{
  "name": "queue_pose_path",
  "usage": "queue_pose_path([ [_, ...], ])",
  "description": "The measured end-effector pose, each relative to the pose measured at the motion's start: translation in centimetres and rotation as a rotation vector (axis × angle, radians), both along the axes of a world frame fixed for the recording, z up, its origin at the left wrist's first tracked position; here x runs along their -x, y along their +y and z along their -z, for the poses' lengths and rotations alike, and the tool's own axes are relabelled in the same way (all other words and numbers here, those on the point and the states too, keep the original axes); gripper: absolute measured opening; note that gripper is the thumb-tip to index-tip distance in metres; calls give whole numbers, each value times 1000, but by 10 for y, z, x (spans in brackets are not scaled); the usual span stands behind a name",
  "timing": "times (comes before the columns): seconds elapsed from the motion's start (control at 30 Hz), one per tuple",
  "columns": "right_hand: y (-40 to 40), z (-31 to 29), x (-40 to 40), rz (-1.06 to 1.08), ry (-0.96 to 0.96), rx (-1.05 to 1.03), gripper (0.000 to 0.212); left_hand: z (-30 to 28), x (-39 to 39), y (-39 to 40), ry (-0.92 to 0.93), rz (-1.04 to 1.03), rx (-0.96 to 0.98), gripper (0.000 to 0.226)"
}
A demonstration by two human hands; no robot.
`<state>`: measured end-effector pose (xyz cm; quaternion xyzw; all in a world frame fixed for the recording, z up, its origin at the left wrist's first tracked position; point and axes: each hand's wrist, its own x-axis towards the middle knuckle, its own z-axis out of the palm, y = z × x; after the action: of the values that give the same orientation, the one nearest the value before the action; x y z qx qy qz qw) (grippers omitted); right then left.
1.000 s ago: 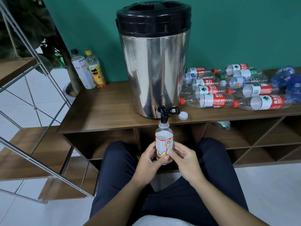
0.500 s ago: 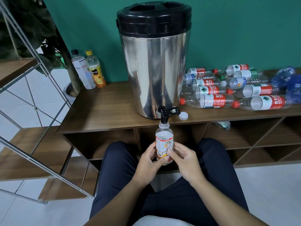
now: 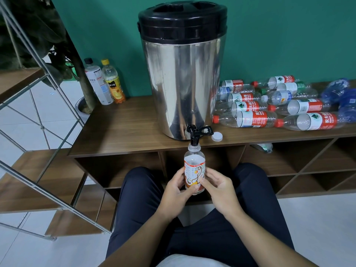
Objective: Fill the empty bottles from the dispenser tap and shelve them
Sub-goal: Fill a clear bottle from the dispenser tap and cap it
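A tall steel dispenser (image 3: 183, 78) with a black lid stands on the wooden shelf unit (image 3: 119, 128). Its black tap (image 3: 194, 134) juts over the front edge. Right under the spout I hold a small uncapped bottle (image 3: 194, 168) with an orange and white label, upright, its neck at the spout. My left hand (image 3: 176, 189) wraps the bottle's lower left side. My right hand (image 3: 217, 186) grips the lower right with thumb and fingers. A white cap (image 3: 217, 136) lies on the shelf top beside the tap.
Several empty bottles with red labels (image 3: 269, 110) lie piled on the shelf top to the right, with blue ones (image 3: 344, 97) farther right. Two upright bottles (image 3: 106, 83) stand at the back left. Open cubbies (image 3: 300, 166) lie below; one bottle (image 3: 264, 147) rests inside. A metal-railed staircase (image 3: 38, 143) runs on the left.
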<state>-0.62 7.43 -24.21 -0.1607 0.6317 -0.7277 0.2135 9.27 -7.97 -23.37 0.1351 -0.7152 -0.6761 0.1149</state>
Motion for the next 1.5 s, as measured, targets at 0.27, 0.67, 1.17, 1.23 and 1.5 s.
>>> queue_pose_path([
  [0.27,0,-1,-1,-5,10,3,41,-3,-1,1,13,11,-21,67],
  [0.67,0,-3,-2,-1,21,-6,41,-1,-1,0,-14,4,19,69],
  [1.17,1,-4,-2,-4,33,-15,40,-1,-1,0,-25,1,44,69],
  [1.23,1,-4,-2,-5,34,-18,40,-1,-1,0,-26,5,41,68],
  [1.5,2,-4,-2,-7,36,-16,40,-1,-1,0,-27,5,41,67],
])
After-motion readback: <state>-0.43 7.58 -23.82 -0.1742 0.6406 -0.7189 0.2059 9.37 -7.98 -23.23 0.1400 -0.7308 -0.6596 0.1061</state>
